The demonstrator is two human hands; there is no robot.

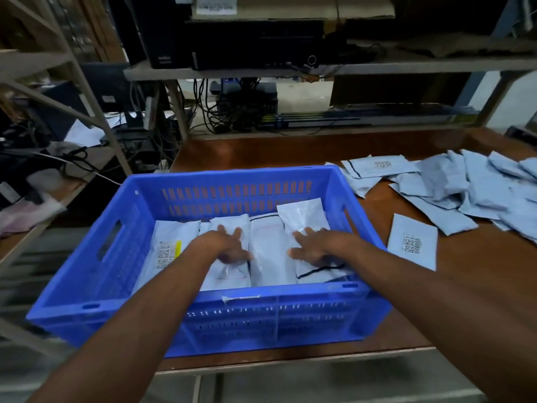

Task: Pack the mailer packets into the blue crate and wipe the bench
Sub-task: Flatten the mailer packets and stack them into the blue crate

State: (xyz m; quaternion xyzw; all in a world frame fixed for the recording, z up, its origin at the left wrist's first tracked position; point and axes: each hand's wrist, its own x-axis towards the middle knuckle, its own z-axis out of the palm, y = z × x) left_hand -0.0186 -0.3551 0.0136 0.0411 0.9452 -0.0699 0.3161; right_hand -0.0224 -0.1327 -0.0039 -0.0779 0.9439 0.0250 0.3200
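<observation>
Head camera: the blue crate (96, 286) sits at the front left corner of the brown surface (290, 152). White packets in the crate (268, 251) lie side by side. The left hand (228, 245) and the right hand (315, 245) are both open, fingers spread, pressing flat on these packets. A pile of loose packets (465, 187) lies by the right edge. One single packet (412, 241) lies just beside the crate.

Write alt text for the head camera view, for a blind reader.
A person's left hand and right hand rest flat on white mailer packets in a blue crate on a brown bench. A heap of loose packets lies on the bench right of the crate. Shelves with cables stand behind.
</observation>
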